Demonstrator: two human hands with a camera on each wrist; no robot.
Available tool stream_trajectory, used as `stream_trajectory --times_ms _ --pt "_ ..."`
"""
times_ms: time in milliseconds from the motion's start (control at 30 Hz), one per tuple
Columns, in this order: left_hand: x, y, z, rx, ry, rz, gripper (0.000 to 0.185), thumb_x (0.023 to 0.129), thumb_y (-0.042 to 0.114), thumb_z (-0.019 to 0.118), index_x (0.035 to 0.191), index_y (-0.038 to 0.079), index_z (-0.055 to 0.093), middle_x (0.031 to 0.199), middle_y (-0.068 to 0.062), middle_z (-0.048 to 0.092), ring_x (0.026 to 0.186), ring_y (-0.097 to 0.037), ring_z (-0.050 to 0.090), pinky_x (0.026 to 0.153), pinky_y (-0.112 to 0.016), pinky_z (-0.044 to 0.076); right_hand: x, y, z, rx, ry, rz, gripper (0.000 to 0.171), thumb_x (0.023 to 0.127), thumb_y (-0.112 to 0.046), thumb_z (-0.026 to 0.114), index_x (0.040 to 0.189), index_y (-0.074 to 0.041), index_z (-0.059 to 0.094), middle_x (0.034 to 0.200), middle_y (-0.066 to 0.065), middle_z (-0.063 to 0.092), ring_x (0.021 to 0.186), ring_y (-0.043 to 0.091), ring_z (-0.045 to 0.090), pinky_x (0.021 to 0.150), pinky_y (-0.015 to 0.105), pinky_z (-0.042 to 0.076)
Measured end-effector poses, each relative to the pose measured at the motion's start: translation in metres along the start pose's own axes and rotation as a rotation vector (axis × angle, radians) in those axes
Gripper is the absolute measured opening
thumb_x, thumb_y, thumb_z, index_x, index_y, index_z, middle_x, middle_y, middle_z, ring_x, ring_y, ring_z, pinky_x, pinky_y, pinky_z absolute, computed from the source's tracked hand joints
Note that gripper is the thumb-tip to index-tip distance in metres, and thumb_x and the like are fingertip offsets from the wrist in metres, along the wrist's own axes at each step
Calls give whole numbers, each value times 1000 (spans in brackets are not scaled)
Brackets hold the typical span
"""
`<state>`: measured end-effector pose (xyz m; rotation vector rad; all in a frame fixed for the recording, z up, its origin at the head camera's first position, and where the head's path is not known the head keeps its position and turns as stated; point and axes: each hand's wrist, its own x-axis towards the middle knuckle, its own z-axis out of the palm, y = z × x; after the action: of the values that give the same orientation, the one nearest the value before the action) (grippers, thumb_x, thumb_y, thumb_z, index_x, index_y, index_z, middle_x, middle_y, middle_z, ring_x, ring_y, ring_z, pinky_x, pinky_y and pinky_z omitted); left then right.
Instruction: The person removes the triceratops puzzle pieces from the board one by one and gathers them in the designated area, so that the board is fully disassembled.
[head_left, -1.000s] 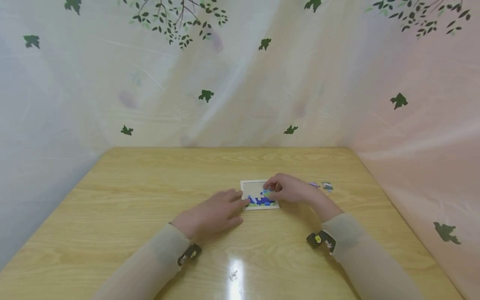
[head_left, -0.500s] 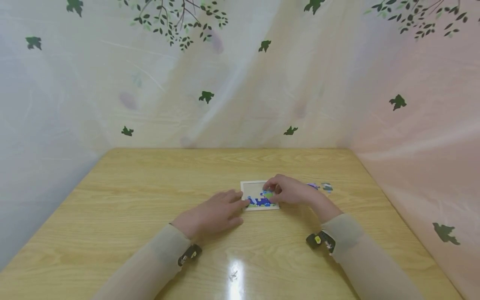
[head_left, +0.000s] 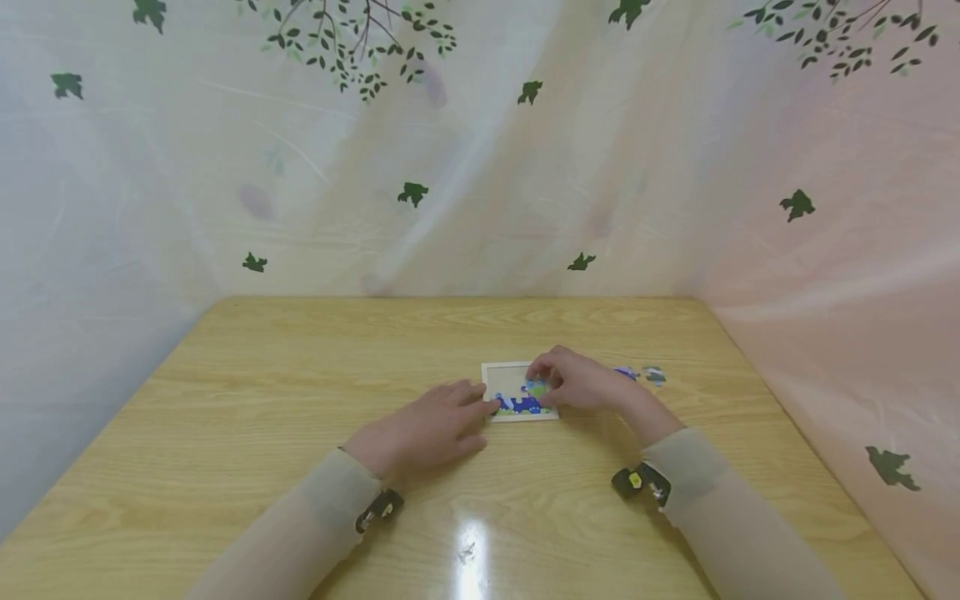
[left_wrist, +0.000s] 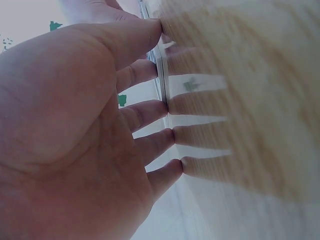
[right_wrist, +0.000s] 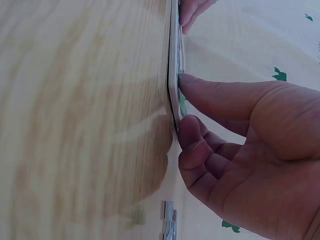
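Head: R fingers [head_left: 543, 365] pinch pc [head_left: 537, 389] (L [head_left: 429, 422] spread @frame [head_left: 525, 418]).

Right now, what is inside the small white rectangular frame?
Inside the frame, blue and green jigsaw pieces line the near side; bare beige backing shows far left. The right hand hides the far right corner, the left hand part of the left edge.

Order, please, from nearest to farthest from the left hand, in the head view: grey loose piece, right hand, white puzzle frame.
1. White puzzle frame: left edge at the left hand.
2. Right hand: over the frame's right side.
3. Grey loose piece: farthest right.
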<state>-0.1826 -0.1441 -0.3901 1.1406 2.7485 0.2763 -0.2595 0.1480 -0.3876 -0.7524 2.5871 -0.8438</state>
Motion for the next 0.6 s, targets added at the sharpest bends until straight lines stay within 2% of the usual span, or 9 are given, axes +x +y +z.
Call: stream_trajectory --times_ms 267,500,600 --pt "0 0 1 2 -14 -5 61 117 38 56 171 13 43 175 -21 36 162 -43 32 135 -58 23 0 -2 1 19 22 24 26 103 -7 79 127 -10 72 118 5 67 106 24 61 97 43 56" --pt "1 -1 1 2 -20 -22 62 116 40 56 172 16 42 176 -19 35 163 -42 30 135 -57 23 1 -2 0 22 41 13 23 101 -4 79 122 -11 71 110 6 65 98 24 59 86 38 53" --pt "2 -1 1 0 -21 -34 62 116 41 55 172 17 42 177 -18 34 163 -41 30 135 -57 22 3 0 0 18 47 9 20 101 -3 78 118 -12 71 107 4 66 97 23 59 86 38 54"
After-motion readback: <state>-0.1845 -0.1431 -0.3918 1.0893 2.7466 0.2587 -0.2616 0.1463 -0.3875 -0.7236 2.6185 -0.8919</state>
